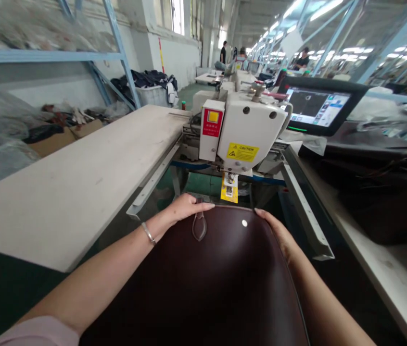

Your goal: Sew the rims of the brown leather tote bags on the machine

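The left hand (187, 207) pinches the near-machine edge of a brown leather piece (221, 274), fingers hidden beneath. By its thumb, a teardrop tab (199, 228) seems already fixed; the white spot (244, 223) farther right bears none, and what remains cannot be told. The piece, before the sewing machine (252, 127), points its long axis toward it. The right hand (273, 227) is closed round the right corner.

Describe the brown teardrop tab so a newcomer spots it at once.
Below the white boxy machine, find the glossy dark brown leather panel. Near its far edge, by the bare left hand, lies the brown teardrop tab; its pointed, pale outline sets it apart from the small round white spot.
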Demonstrator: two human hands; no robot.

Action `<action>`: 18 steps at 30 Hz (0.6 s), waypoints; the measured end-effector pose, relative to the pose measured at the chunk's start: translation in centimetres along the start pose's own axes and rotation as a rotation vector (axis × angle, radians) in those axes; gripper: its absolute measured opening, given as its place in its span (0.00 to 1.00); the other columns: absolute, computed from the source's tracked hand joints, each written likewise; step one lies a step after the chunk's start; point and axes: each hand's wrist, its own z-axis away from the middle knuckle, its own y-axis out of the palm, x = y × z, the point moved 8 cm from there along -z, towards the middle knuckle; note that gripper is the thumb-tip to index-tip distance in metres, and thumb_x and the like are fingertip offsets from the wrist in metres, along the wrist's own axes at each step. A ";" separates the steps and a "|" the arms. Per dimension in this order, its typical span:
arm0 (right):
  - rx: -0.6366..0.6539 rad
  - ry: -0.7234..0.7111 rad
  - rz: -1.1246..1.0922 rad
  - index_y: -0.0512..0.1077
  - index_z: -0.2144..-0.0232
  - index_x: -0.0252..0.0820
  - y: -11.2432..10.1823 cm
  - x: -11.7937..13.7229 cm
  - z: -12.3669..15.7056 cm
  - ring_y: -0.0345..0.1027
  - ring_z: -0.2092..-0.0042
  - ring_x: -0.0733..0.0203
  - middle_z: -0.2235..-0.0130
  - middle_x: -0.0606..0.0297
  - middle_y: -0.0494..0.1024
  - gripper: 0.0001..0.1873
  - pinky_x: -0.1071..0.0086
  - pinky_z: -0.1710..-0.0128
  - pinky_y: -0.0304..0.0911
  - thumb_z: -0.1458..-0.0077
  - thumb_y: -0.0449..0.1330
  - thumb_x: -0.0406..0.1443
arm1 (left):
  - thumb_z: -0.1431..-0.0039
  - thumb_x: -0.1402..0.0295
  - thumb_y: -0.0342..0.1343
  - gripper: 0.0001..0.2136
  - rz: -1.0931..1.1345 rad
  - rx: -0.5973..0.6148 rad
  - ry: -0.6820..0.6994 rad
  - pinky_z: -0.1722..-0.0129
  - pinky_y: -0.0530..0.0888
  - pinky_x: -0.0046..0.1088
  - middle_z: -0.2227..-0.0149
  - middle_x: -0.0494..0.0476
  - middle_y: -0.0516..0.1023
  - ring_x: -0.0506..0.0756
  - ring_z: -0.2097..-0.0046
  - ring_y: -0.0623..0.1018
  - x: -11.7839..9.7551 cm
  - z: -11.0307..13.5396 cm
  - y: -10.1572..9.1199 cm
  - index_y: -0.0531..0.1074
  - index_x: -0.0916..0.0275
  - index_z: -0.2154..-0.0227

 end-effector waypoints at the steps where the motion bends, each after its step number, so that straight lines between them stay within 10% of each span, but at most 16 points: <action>1: -0.007 -0.026 -0.019 0.75 0.66 0.43 0.6 1.3 0.0 0.71 0.76 0.60 0.77 0.67 0.78 0.13 0.70 0.75 0.67 0.51 0.68 0.43 | 0.64 0.32 0.60 0.33 -0.038 -0.030 -0.011 0.76 0.51 0.29 0.82 0.49 0.60 0.49 0.78 0.58 -1.1 -0.1 -1.2 0.61 0.61 0.85; 9: 0.095 -0.068 -0.089 0.71 0.51 0.48 4.0 1.4 -1.6 0.78 0.63 0.57 0.62 0.66 0.83 0.25 0.67 0.64 0.72 0.52 0.68 0.38 | 0.66 0.34 0.62 0.34 -0.131 -0.085 -0.032 0.75 0.45 0.31 0.84 0.47 0.52 0.48 0.78 0.52 -2.9 -4.2 -5.0 0.54 0.59 0.87; 18: -0.104 -0.042 -0.086 0.73 0.55 0.44 3.8 3.5 -5.0 0.79 0.60 0.52 0.63 0.62 0.84 0.16 0.62 0.60 0.74 0.47 0.64 0.35 | 0.58 0.40 0.64 0.28 -0.088 -0.082 -0.040 0.74 0.52 0.31 0.83 0.51 0.63 0.50 0.78 0.61 -2.0 -9.8 -6.7 0.67 0.62 0.84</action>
